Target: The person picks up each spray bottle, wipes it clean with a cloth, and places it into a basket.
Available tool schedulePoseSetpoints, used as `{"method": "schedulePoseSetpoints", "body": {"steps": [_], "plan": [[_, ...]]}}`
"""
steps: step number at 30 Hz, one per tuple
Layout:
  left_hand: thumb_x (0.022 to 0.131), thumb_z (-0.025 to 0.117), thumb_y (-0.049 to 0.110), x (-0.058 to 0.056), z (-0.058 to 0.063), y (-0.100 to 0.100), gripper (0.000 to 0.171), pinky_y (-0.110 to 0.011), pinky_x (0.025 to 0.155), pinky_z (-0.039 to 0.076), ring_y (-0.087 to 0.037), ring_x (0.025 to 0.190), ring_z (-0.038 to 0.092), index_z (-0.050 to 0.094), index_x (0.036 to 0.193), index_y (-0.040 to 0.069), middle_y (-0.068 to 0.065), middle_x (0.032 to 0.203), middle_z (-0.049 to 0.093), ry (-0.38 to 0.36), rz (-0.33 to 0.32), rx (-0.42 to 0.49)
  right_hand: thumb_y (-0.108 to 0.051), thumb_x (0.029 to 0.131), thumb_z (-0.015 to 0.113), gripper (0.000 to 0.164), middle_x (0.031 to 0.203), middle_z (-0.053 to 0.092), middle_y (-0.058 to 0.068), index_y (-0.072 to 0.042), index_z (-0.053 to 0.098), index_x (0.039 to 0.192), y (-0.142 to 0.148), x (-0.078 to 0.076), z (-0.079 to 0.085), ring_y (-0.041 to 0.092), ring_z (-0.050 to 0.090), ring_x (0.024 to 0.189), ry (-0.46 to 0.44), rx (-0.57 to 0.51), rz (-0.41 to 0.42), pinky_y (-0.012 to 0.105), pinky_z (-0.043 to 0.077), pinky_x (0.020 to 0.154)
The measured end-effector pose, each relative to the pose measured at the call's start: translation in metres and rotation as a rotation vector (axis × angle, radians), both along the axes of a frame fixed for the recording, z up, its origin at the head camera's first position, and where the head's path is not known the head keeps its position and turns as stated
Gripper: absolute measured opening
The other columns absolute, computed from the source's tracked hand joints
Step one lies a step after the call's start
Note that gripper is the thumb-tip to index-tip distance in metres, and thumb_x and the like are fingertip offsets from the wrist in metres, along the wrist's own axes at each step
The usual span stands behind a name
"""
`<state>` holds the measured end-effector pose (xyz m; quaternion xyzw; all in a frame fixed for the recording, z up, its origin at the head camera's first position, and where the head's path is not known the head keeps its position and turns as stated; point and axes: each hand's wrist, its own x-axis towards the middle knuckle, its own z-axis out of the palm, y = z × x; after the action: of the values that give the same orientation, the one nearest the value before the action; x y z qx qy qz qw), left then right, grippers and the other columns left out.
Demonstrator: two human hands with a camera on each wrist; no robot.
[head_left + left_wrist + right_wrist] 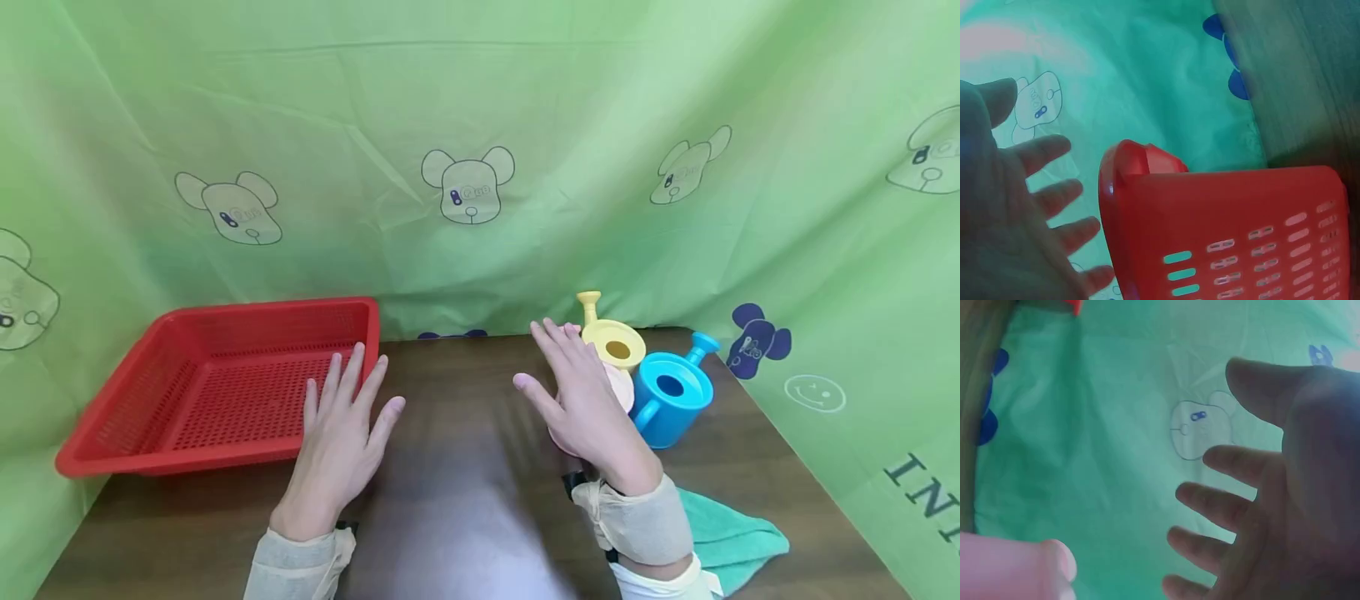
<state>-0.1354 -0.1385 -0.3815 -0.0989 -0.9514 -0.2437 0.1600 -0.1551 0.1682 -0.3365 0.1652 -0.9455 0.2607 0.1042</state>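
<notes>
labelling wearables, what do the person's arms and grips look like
The left grip and right grip are gloveless. Each wrist has a pale grey-beige cloth wrap with black material at its edge; white fabric, perhaps a sleeve, shows below the right wrap.

The table [450, 417] bears apparently 1 green cloth [738, 535].

A red basket [240, 400] sits left of an upright yellow watering can [609, 332], blue can [672, 415] and part-hidden pink can [621, 387].

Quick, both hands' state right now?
Left hand: open, holding nothing, near the red basket.
Right hand: open, holding nothing, near the pink watering can.
</notes>
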Motion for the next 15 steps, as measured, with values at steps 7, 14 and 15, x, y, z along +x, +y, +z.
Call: {"method": "schedulePoseSetpoints", "body": {"steps": [7, 14, 15], "plan": [[0.098, 0.073, 0.026, -0.008, 0.0, 0.005, 0.056, -0.066, 0.117, 0.038, -0.044, 0.145, 0.048, 0.058, 0.148, 0.007, -0.022, 0.16, 0.048, 0.268, -0.069, 0.061, -0.041, 0.104, 0.064, 0.068, 0.164, 0.048, 0.009, -0.016, 0.04, 0.162, 0.023, 0.014, 0.018, 0.032, 0.045, 0.153, 0.008, 0.04, 0.075, 0.057, 0.038, 0.123], [0.095, 0.074, 0.017, -0.01, -0.002, 0.013, 0.044, -0.061, 0.104, 0.05, -0.04, 0.127, 0.064, 0.067, 0.138, 0.006, -0.02, 0.141, 0.064, 0.373, -0.108, 0.151, -0.025, 0.101, 0.07, 0.049, 0.14, 0.068, 0.003, -0.016, 0.06, 0.149, 0.058, 0.036, 0.023, 0.021, 0.066, 0.12, 0.037, 0.127, 0.159, 0.047, 0.055, 0.101], [0.095, 0.073, 0.016, -0.01, -0.003, 0.016, 0.042, -0.059, 0.104, 0.051, -0.039, 0.125, 0.065, 0.068, 0.136, 0.006, -0.018, 0.138, 0.066, 0.384, -0.12, 0.165, -0.023, 0.1, 0.071, 0.048, 0.135, 0.071, 0.002, -0.015, 0.062, 0.146, 0.064, 0.039, 0.022, 0.019, 0.068, 0.113, 0.05, 0.142, 0.166, 0.045, 0.057, 0.097]]}}
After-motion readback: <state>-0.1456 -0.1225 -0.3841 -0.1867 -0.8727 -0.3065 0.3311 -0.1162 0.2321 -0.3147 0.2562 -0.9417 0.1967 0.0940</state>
